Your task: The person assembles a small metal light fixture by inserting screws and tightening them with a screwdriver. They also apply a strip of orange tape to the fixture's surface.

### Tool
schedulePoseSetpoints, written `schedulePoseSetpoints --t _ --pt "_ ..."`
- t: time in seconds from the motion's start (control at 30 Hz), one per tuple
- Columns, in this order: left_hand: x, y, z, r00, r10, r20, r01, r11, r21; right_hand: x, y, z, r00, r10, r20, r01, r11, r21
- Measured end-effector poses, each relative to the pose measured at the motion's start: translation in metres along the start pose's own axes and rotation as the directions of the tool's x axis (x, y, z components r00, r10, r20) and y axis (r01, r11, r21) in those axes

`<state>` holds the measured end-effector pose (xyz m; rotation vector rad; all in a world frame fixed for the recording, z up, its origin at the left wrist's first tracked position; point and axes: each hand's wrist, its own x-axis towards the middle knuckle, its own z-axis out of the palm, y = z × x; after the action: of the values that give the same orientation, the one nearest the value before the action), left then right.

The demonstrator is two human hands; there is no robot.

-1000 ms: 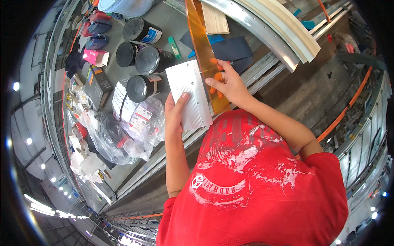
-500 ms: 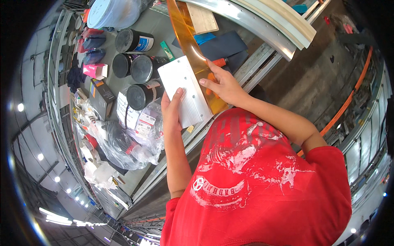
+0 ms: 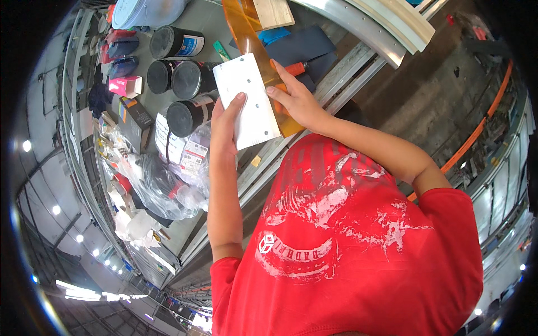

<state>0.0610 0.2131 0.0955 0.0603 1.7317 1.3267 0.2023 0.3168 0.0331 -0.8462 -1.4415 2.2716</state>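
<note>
A flat white metal plate point(image 3: 245, 101) with a line of small screws lies tilted between my hands, above the table's near edge. My left hand point(image 3: 228, 120) grips its left side, thumb on top and the other fingers hidden underneath. Along the plate's right side runs a long, see-through amber strip point(image 3: 241, 31), which bends away toward the far end of the table. My right hand point(image 3: 294, 99) is closed on this strip, thumb on top, with fingers showing through from beneath. Whether strip and plate are joined I cannot tell.
Several black lidded tubs point(image 3: 193, 79) stand left of the plate, near a pink box point(image 3: 126, 85) and a black box point(image 3: 134, 120). Clear plastic wrapping point(image 3: 162, 182) lies nearer. Beyond my right hand are dark sheets point(image 3: 305, 50), a red-handled tool point(image 3: 295, 69) and long metal profiles point(image 3: 358, 33).
Both hands and the plate have shifted slightly away from me and left in the picture. The plate's face has tilted and looks brighter. Both grips stay as they were.
</note>
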Motion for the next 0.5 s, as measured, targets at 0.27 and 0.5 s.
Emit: schedulePoseSetpoints --t 0.27,0.5 --pt "0.003 -0.008 0.005 0.998 -0.048 0.038 0.049 0.998 -0.036 0.002 0.006 0.001 0.998 0.011 -0.059 -0.008 0.998 0.064" --pt "0.009 -0.025 0.008 0.997 -0.063 0.037 0.066 0.995 -0.072 0.001 -0.003 0.000 0.978 0.204 -0.044 -0.183 0.941 0.285"
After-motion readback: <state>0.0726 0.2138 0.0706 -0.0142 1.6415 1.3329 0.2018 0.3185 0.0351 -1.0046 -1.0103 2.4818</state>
